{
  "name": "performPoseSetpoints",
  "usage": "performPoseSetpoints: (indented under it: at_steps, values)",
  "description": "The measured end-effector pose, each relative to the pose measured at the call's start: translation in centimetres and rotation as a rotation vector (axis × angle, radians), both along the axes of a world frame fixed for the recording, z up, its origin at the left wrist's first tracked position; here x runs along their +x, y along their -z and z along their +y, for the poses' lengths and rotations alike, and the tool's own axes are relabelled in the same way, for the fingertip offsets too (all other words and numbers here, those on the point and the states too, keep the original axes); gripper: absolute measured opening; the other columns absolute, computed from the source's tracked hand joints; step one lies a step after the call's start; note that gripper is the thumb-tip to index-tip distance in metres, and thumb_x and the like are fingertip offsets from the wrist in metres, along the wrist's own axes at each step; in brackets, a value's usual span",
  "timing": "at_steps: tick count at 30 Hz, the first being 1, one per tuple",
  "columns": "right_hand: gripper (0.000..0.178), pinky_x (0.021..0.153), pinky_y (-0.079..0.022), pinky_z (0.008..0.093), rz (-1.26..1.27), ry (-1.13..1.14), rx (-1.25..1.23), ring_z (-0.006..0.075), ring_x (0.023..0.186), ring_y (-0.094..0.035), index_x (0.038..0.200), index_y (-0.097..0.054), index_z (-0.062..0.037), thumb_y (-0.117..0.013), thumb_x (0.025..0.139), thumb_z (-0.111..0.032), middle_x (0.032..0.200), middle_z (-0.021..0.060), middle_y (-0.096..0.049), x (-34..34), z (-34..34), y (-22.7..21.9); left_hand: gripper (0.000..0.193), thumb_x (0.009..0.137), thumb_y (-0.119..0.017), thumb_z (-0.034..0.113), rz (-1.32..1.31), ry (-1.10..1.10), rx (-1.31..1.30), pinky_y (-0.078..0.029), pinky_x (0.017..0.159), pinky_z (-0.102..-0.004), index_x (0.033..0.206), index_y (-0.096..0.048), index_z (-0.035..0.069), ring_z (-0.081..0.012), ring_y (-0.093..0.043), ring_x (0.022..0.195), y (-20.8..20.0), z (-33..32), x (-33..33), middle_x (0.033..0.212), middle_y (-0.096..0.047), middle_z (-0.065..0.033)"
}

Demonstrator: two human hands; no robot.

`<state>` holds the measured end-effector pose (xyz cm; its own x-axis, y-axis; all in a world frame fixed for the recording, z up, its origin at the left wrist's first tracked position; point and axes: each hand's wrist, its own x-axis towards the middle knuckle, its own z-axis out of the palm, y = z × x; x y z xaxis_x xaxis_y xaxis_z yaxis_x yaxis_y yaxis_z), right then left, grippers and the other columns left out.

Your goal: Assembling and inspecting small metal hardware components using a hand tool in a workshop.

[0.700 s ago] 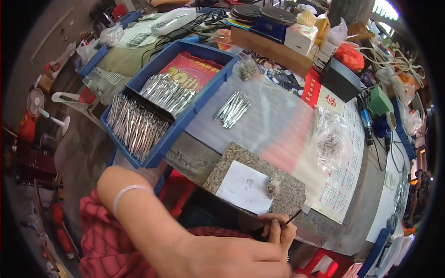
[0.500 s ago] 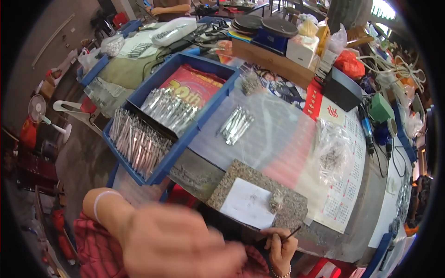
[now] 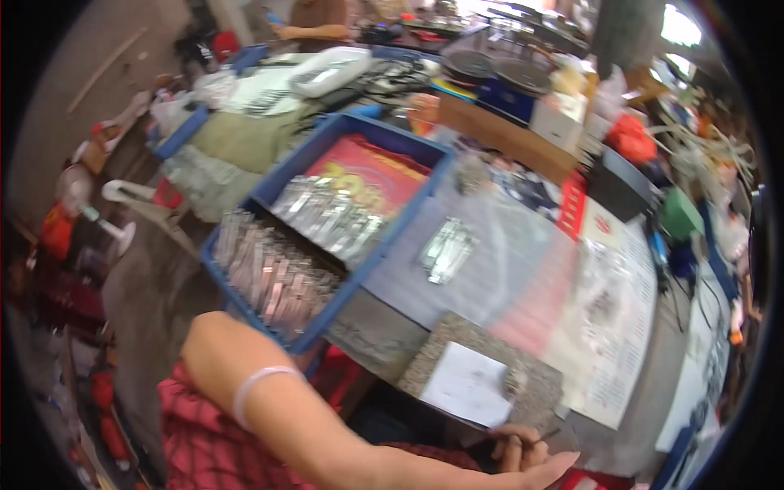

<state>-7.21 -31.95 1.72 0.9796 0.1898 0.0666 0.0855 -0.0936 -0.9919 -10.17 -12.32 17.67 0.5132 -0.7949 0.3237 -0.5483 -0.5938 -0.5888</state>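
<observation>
My left forearm, with a pale band on it, reaches across the lower edge to the right. My left hand [image 3: 523, 475] lies at the bottom beside my right hand; its fingers are mostly hidden, with one tip showing. My right hand [image 3: 513, 451] is closed on a thin dark stick [image 3: 552, 434], just off the near edge of a speckled stone slab [image 3: 539, 379]. On the slab lie a white paper [image 3: 467, 382] and a small blurred clump [image 3: 514, 380]. Beyond it, a pile of slim silver metal pieces [image 3: 449, 250] rests on a plastic-covered sheet.
At the left stands a blue tray [image 3: 382, 237] holding many slim metal pieces and a red packet [image 3: 371, 171]. A clear bag of small parts [image 3: 604, 298] lies at right. Farther back are a long brown box [image 3: 502, 135] and a dark box [image 3: 619, 184]. Someone sits across the table.
My left hand has swung right and down, from in front of the blue tray to beside my right hand. The whole view has shifted, and the right hand still holds the stick.
</observation>
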Motion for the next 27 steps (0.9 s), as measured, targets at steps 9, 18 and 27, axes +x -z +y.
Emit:
performPoseSetpoints:
  at_steps: [9, 18, 27]
  values:
    - [0.019, 0.048, -0.039, 0.0206, 0.038, -0.295, -0.082, 0.0068, 0.051, -0.051, 0.088, -0.065, 0.0045, -0.047, 0.091, -0.001, 0.066, 0.0052, -0.061, 2.2, -0.5, -1.1, 0.064, 0.092, -0.053, 0.020, 0.178, 0.136, 0.534, -0.034, 0.113, -0.0440, 0.150, -0.025, 0.024, -0.0118, -0.023, 0.143, -3.8, 6.4, -1.1, 0.156, -0.021, 0.0083]
    - [0.018, 0.048, -0.040, 0.0203, 0.038, -0.325, -0.131, 0.0058, 0.051, -0.050, 0.088, -0.066, 0.0034, -0.048, 0.091, -0.003, 0.064, 0.0034, -0.061, 1.8, -1.0, -0.7, 0.022, 0.080, -0.060, 0.003, 0.513, -0.799, -1.188, -0.053, 0.071, -0.0329, 0.101, -0.065, -0.002, -0.0258, -0.066, 0.080, -0.1, 19.1, 2.4, 0.095, -0.068, -0.0155]
    - [0.015, 0.051, -0.043, 0.0251, -0.248, -0.350, -0.154, 0.0117, 0.053, -0.054, 0.096, -0.064, -0.0001, -0.051, 0.092, -0.003, 0.063, 0.0047, -0.056, 2.2, -0.5, -2.0, 0.020, 0.071, -0.068, 0.021, 0.859, -1.267, -0.500, -0.053, 0.077, -0.0405, 0.082, -0.073, 0.005, -0.0327, -0.067, 0.084, 12.6, 30.1, 6.7, 0.084, -0.069, -0.0178]
